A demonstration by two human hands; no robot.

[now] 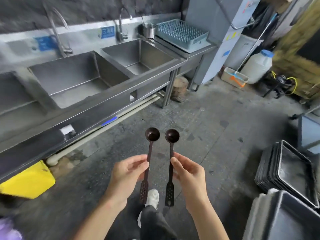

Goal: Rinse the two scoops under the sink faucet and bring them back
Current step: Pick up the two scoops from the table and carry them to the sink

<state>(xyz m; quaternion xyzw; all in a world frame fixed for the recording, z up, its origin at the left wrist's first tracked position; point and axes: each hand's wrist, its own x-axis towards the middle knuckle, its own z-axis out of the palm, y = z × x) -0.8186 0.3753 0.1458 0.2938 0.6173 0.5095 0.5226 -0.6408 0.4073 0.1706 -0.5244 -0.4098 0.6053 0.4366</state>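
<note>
I hold two dark brown long-handled scoops upright over the concrete floor, bowls up and perforated handle ends down. My left hand (pixel 127 172) pinches the left scoop (pixel 152 135) mid-handle. My right hand (pixel 187 172) pinches the right scoop (pixel 172 135) the same way. The steel sink unit (pixel 110 87) with several basins stands to the upper left, apart from my hands. One faucet (pixel 57 33) rises behind the middle basin, another faucet (pixel 121 26) behind the right basin. No water is seen running.
A blue dish rack (pixel 181 32) and a steel pot (pixel 149 30) sit on the drainboard right of the sinks. Stacked dark trays (pixel 287 172) and a grey bin (pixel 284 219) stand at right. A yellow bin (pixel 27 181) sits under the sinks at left. A white jug (pixel 258 64) stands far right.
</note>
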